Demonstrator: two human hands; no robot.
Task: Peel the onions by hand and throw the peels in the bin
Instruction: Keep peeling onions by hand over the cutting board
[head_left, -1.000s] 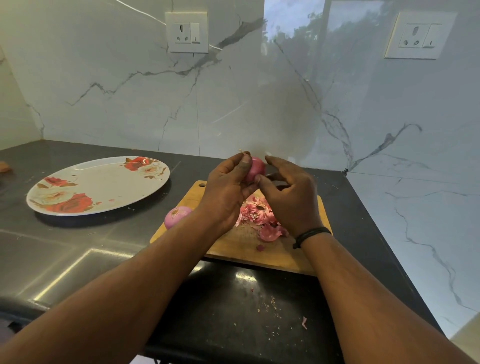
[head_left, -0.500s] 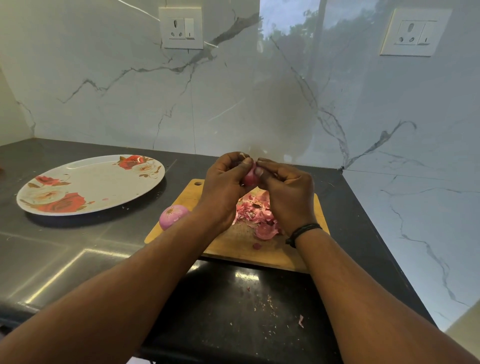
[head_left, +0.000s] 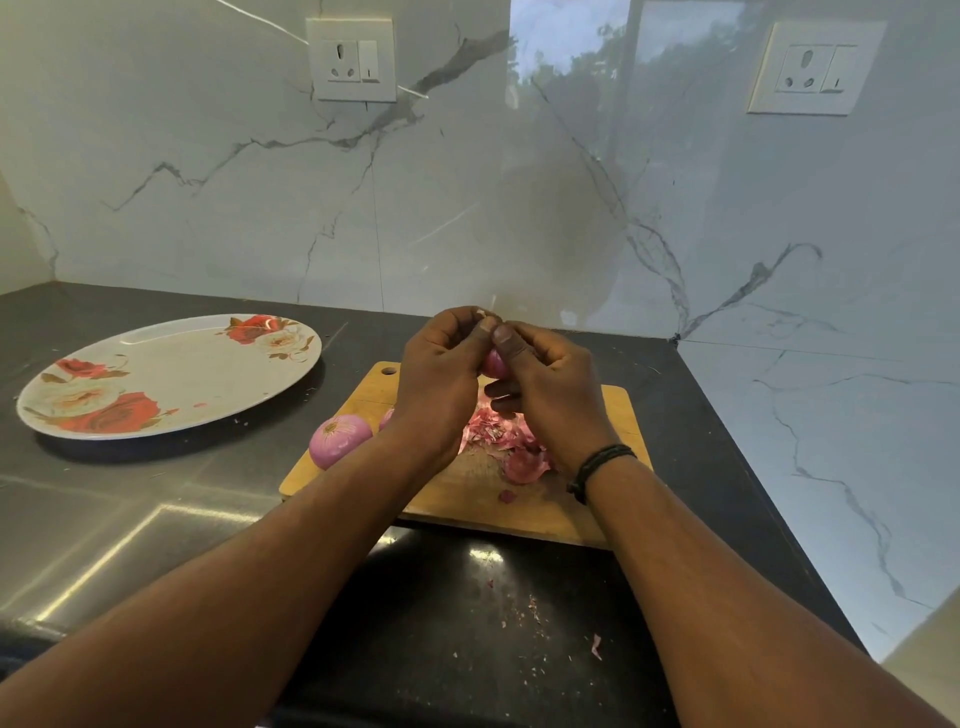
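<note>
Peel scraps (head_left: 511, 451) heaped on the cutting board (head_left: 615, 415) near us. Above it, left hand (head_left: 441, 371) and right hand (head_left: 550, 387) both pinch one onion (head_left: 493, 364). We're mid-peel; next, we'd strip remaining skin, later bin scraps.

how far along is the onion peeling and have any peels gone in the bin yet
Done: one peeled onion lies at the cutting board's left edge, with another partly hidden behind the left wrist. In hand: the left hand and right hand both grip a small onion above the board. Left: the peels lie piled on the board, with scraps on the counter. No bin is in view.
</note>
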